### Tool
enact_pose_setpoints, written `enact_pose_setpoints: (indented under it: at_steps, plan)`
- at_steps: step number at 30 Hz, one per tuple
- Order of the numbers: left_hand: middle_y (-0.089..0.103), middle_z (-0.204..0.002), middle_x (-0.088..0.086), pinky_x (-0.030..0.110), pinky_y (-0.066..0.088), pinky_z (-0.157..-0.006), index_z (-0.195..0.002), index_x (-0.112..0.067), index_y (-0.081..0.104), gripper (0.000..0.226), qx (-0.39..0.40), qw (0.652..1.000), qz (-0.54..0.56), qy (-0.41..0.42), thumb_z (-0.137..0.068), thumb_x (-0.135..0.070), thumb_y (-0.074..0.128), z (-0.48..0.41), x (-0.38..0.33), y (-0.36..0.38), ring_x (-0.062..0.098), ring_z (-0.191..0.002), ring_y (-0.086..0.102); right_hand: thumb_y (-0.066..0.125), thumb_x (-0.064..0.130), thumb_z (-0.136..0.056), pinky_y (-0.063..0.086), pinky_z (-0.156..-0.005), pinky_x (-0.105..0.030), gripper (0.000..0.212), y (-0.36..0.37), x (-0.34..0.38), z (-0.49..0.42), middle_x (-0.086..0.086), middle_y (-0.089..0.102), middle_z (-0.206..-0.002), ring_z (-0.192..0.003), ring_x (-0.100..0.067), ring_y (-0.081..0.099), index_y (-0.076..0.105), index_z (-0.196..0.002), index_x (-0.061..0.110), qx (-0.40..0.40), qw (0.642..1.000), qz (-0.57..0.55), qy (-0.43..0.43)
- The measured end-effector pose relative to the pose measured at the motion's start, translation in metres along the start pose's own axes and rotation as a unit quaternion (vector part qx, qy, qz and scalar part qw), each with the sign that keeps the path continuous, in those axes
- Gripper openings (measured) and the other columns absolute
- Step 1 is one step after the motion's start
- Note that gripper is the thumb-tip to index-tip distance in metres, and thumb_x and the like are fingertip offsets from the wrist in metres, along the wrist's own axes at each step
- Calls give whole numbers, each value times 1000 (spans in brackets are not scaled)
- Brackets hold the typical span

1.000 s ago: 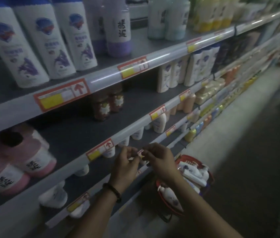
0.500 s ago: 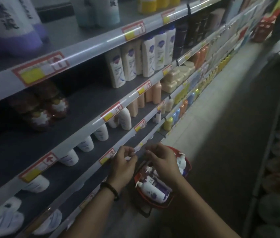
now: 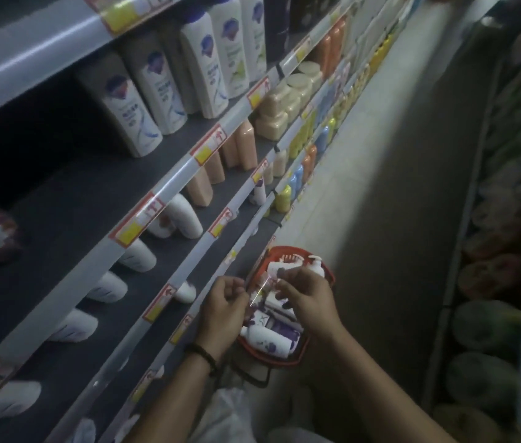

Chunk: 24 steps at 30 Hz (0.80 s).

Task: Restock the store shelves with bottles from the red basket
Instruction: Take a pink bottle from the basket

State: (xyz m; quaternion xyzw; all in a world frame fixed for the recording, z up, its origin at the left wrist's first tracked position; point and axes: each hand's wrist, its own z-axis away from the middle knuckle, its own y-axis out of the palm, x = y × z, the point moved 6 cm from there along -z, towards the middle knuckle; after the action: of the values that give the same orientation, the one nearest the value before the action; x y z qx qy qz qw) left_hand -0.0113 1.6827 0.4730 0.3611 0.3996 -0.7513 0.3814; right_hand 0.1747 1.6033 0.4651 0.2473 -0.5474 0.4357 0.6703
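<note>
Red basket (image 3: 288, 251) holds the bottles (image 3: 268, 342) within arm's reach. Just above it, left hand (image 3: 222, 310) and right hand (image 3: 308, 302) both clamp their grip on a thin clear strip (image 3: 256, 295), probably a shelf-edge label.

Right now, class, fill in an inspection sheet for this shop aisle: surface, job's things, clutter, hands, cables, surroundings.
Surface: grey shelf, partly bare, price tags along its edge.
Job's things: red basket beside the lowest shelf, bottles lying inside.
Clutter: whitish bag, blurred, low in view.
Hands: left hand and right hand both pinch a small clear strip above the basket.
Cables: nothing seen.
Surroundings: white bottles stocked above; dim aisle floor.
</note>
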Motion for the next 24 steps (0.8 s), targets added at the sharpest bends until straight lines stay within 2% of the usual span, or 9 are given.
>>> enact_pose_setpoints:
  at_steps: [4, 8, 12, 17, 19, 21, 24]
  plan:
    - [72, -101, 1, 30, 55, -65, -102, -27, 63, 15, 34, 999, -6, -10, -100, -12, 62, -35, 9, 5, 17, -84, 72, 75, 14, -99, 63, -85, -57, 2, 3, -13, -10, -5, 80, -93, -86, -26, 79, 75, -101, 14, -41, 998, -8, 51]
    - [72, -104, 2, 25, 55, -61, -107, -24, 64, 14, 68, 998, -7, -13, -100, -11, 63, -68, 18, 4, 16, -83, 72, 75, 16, -100, 64, -87, -54, 6, 13, -19, -21, -4, 80, -96, -90, -24, 79, 74, -103, 11, -54, 996, -12, 72]
    - [73, -104, 2, 27, 55, -64, -105, -30, 62, 18, 109, 993, -32, -12, -100, -13, 64, -107, 37, 12, 21, -89, 73, 75, 19, -100, 65, -88, -50, 7, 20, -35, -40, 2, 80, -97, -91, -20, 79, 75, -104, 13, -67, 994, -21, 86]
    - [73, -99, 0, 29, 56, -63, -105, -32, 56, 23, 113, 992, -47, -13, -99, -11, 64, -142, 64, 22, 19, -83, 74, 76, 17, -99, 65, -88, -54, 4, 24, -70, -66, 4, 81, -97, -91, -22, 79, 75, -102, 15, -80, 991, -36, 96]
    - [73, -96, -2, 36, 59, -68, -105, -31, 56, 22, 95, 994, -54, -9, -98, -12, 65, -154, 78, 25, 20, -83, 74, 77, 15, -99, 64, -88, -56, 2, 26, -89, -75, 3, 81, -97, -90, -24, 79, 75, -99, 15, -84, 991, -41, 95]
    - [74, -96, -4, 43, 62, -75, -105, -34, 57, 20, 95, 994, -57, -14, -97, -18, 66, -165, 94, 32, 19, -85, 74, 77, 14, -98, 63, -88, -58, 2, 24, -111, -83, 0, 81, -96, -90, -28, 79, 75, -98, 16, -90, 990, -43, 100]
    - [74, -99, -10, 49, 62, -80, -107, -50, 53, 24, 95, 993, -71, -25, -88, -41, 66, -183, 130, 40, 17, -90, 75, 76, 13, -99, 63, -87, -61, 3, 28, -149, -96, -5, 80, -95, -89, -31, 79, 76, -98, 16, -87, 989, -35, 113]
